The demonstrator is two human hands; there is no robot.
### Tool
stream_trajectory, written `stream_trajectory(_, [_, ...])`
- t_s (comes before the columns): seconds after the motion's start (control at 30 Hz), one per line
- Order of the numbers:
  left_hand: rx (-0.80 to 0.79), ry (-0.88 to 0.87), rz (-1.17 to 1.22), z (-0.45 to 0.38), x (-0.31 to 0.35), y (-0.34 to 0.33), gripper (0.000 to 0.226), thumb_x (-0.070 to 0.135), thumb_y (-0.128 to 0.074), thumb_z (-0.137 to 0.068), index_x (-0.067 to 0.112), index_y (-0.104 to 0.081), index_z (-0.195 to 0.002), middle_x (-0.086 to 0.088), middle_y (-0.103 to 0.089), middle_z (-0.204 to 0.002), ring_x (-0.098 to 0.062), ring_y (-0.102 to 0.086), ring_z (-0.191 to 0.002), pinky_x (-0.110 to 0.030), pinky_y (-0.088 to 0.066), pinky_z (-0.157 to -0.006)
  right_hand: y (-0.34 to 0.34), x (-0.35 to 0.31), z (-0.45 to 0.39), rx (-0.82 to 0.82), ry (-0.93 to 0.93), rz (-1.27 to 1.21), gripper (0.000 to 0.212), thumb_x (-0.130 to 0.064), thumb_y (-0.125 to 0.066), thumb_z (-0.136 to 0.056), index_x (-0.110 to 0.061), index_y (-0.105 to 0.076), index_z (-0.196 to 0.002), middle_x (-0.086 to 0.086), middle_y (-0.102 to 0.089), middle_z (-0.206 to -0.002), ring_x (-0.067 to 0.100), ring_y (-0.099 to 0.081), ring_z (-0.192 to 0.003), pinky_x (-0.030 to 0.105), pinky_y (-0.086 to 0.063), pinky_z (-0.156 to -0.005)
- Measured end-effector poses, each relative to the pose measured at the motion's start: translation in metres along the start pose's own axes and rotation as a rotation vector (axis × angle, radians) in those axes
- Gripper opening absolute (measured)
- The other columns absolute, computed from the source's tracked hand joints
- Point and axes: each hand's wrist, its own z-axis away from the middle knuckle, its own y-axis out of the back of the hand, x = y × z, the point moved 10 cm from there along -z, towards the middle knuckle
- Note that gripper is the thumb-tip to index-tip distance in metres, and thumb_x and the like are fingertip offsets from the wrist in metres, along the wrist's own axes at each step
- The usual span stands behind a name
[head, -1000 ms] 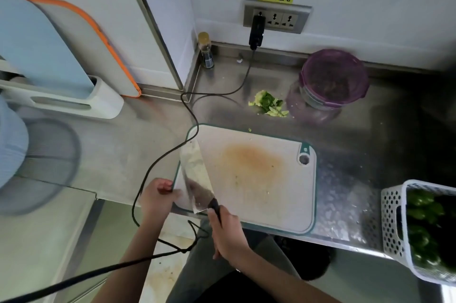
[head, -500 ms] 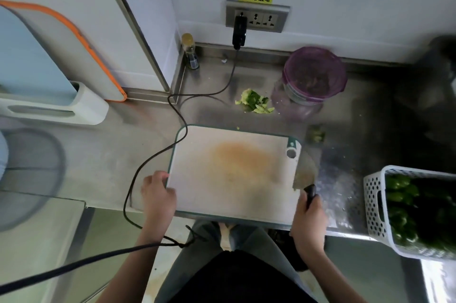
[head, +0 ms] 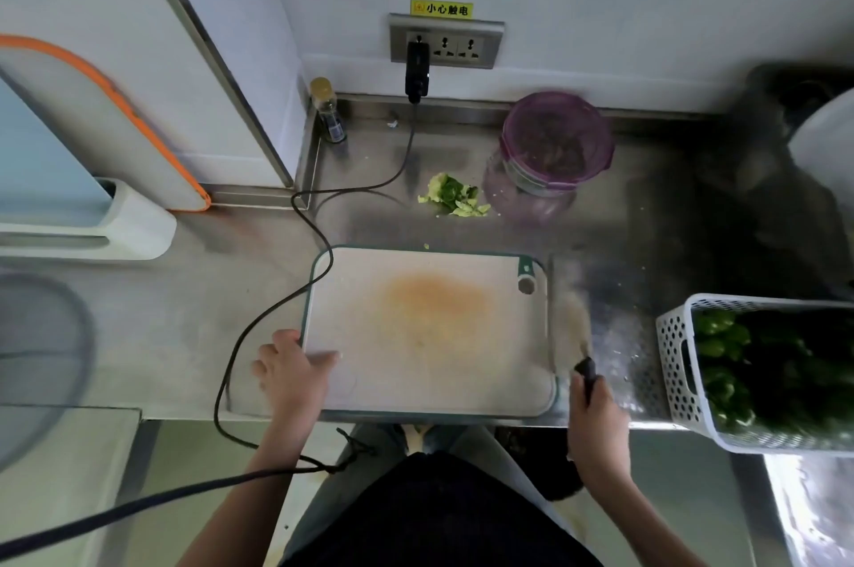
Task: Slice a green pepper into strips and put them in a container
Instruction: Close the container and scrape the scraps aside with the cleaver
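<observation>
My left hand (head: 291,374) lies loosely spread on the near left corner of the flat, rounded plastic cutting board (head: 430,335), which has an orange stain. My right hand (head: 596,414) curls around the dark handle of the knife (head: 575,335), its blurred metal blade on the steel counter (head: 614,215) just right of the board. Far behind stands a round purple container (head: 552,153). Glossy green peppers (head: 721,358) fill the perforated white basket (head: 674,363) at right.

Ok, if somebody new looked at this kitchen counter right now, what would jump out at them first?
Probably the pale cutting board in the middle, bare except for an orange stain, with the left hand on its near-left corner. Next, the right hand gripping a cleaver just off the board's right edge. Then the white basket of green peppers at far right.
</observation>
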Motion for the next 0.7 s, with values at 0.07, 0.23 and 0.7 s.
stream_trajectory(0.07, [-0.004, -0.003, -0.005, -0.001, 0.003, 0.001, 0.064, 0.022, -0.079, -0.073, 0.001, -0.042, -0.121, -0.024, -0.039, -0.128, -0.040, -0.033, -0.118, -0.046, -0.031, -0.094, 0.016, 0.000, -0.004, 0.072, -0.009, -0.032, 0.030, -0.030, -0.040, -0.099, -0.006, -0.049, -0.084, 0.011, -0.055, -0.069, 0.029, -0.055, -0.062, 0.041, -0.049, -0.059])
stream_trajectory(0.23, [-0.022, 0.000, 0.000, -0.002, 0.006, 0.000, 0.061, 0.019, -0.077, -0.074, -0.001, -0.041, -0.120, -0.024, -0.040, -0.126, -0.040, -0.034, -0.117, -0.047, -0.032, -0.093, -0.042, -0.071, 0.013, -0.129, 0.142, -0.012, 0.024, -0.030, -0.042, -0.099, -0.011, -0.049, -0.088, 0.012, -0.057, -0.073, 0.034, -0.058, -0.072, 0.032, -0.033, -0.058])
stream_trajectory(0.7, [-0.125, 0.107, -0.024, -0.012, -0.003, 0.003, 0.064, 0.030, -0.082, -0.065, 0.014, -0.043, -0.113, -0.013, -0.050, -0.116, -0.035, -0.042, -0.112, -0.040, -0.036, -0.090, -0.162, -0.152, 0.036, -0.504, 0.285, 0.124, 0.038, -0.041, -0.035, -0.100, -0.007, -0.050, -0.110, 0.014, -0.058, -0.084, 0.031, -0.056, -0.072, 0.033, -0.039, -0.056])
